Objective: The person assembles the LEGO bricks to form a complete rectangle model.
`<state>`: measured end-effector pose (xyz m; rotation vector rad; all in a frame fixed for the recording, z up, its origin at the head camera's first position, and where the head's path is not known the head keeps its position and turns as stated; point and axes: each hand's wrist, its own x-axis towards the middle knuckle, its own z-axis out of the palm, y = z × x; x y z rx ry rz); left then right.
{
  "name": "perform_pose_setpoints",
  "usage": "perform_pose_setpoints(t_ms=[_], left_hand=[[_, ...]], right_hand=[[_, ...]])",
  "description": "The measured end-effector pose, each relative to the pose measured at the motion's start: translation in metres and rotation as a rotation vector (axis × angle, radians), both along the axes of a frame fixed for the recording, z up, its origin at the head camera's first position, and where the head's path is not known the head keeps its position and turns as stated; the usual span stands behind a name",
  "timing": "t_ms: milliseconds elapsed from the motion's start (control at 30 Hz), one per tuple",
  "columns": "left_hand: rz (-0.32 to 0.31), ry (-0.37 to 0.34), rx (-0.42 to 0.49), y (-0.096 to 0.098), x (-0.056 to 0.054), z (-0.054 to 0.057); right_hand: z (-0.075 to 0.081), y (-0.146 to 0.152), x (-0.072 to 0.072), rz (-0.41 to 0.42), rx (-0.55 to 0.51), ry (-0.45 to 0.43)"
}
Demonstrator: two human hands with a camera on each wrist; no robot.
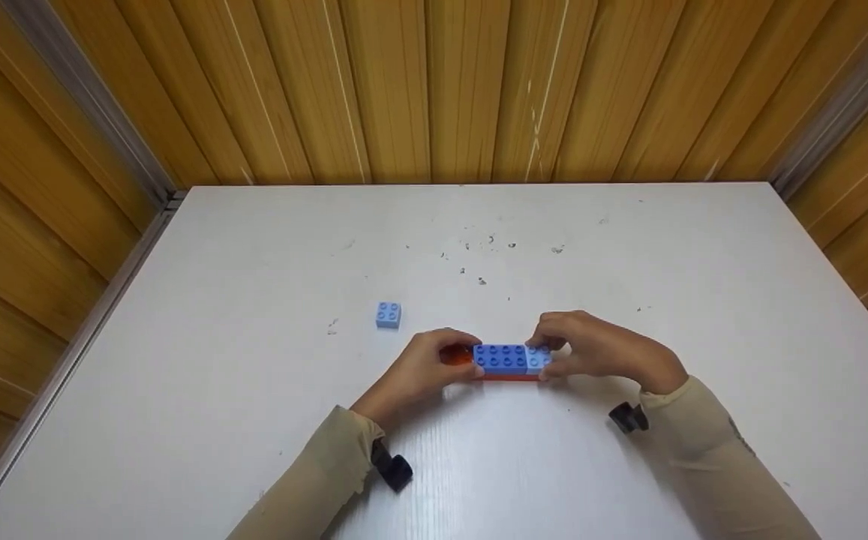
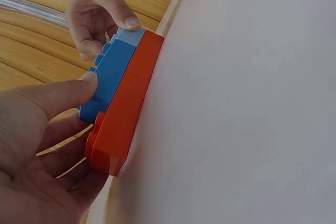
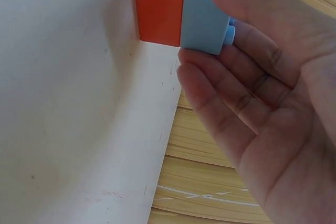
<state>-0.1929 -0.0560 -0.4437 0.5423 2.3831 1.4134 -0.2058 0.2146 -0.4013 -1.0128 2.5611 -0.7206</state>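
Two red bricks point(image 2: 123, 114) lie end to end on the table under a long blue brick point(image 1: 500, 360) and a small light blue brick point(image 1: 538, 360). My left hand point(image 1: 426, 367) pinches the blue brick between thumb and fingers at its left end, where red studs stick out uncovered. At the other end my right hand point(image 1: 602, 349) pinches the light blue brick, thumb on the near side and fingers on the far side. In the right wrist view, the light blue brick point(image 3: 205, 22) sits flush on the red brick point(image 3: 163, 14).
A loose light blue brick point(image 1: 388, 315) with studs up lies farther back, left of the hands. The white table point(image 1: 253, 247) carries small dark marks and meets wood-patterned panels point(image 1: 464, 90) at its far edge.
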Motion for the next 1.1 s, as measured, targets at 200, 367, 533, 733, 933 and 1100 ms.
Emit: perform_pose_setpoints(t_ms=[200, 367, 533, 733, 933, 1100], left_hand=[[-0.054, 0.036, -0.047, -0.001, 0.000, 0.003], [-0.123, 0.082, -0.073, -0.006, -0.001, 0.006], [-0.150, 0.109, -0.095, -0.013, -0.002, 0.009], [-0.158, 0.154, -0.116, -0.022, -0.006, 0.012], [-0.123, 0.193, -0.158, -0.034, -0.011, 0.016], [-0.095, 0.250, -0.172, -0.044, -0.016, 0.017]], right_hand=[[0.000, 0.001, 0.000, -0.002, -0.003, 0.003], [-0.001, 0.002, 0.000, 0.001, -0.011, 0.004], [-0.001, 0.002, 0.000, -0.006, -0.022, -0.005], [-0.002, 0.001, 0.000, -0.010, -0.027, -0.017], [-0.002, 0.000, 0.000, -0.028, -0.014, -0.046], [-0.002, 0.000, 0.000, -0.039, -0.003, -0.047]])
